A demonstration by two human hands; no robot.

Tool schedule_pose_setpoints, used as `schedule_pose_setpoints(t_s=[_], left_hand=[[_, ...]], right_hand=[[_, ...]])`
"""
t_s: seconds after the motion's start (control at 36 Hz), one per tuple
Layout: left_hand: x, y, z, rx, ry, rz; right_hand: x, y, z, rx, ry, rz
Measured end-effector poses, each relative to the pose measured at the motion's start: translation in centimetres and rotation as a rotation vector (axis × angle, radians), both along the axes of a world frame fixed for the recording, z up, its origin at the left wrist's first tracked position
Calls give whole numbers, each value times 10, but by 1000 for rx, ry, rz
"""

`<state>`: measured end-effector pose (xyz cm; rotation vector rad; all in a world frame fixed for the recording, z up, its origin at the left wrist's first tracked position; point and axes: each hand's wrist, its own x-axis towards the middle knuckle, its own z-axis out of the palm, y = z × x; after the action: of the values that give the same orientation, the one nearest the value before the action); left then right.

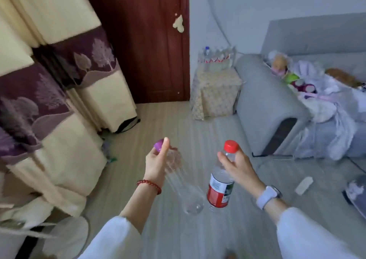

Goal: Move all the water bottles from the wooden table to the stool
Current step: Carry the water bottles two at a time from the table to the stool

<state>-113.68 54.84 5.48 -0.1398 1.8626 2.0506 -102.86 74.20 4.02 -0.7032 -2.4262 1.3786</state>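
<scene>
Hands reach forward over a pale wood-grain floor (178, 120), each holding one water bottle by its neck. The left hand (156, 159) curls its fingers and thumb round the top of a clear, label-free bottle (184, 187) with a purple cap (159, 145); the bottle hangs down and tilts toward the middle, its base lower than the wrist. A red bead bracelet (149, 185) circles that wrist. The right hand (237, 165) grips a second bottle (220, 181) just under its red cap (230, 146); this one carries a red, white and green label (217, 191) and also hangs slanting, its base close beside the base of the clear bottle. A pale watch band (267, 196) sits on the right wrist, and both arms wear white sleeves. Farther off, against the white wall beside a dark red door (142, 41), stands a stool (215, 92) draped in a patterned cloth, with several bottles (213, 58) standing upright on top, one of them with a blue cap; they are blurred and hard to count. A grey sofa (263, 100) sits just right of the stool, with soft toys and clothes (316, 92) piled on it. Cream and purple curtains (49, 70) fill the left side. A small white object (304, 185) lies on the grey mat near the sofa.
</scene>
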Motion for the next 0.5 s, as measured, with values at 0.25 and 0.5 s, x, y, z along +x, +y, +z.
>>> schedule_pose_setpoints(t_s=[0.25, 0.5], left_hand=[[-124, 223, -6, -334, 403, -241], [-269, 363, 1, -486, 514, -269]], right_hand=[[-121, 202, -5, 23, 16, -96], [-256, 351, 7, 78, -26, -45]])
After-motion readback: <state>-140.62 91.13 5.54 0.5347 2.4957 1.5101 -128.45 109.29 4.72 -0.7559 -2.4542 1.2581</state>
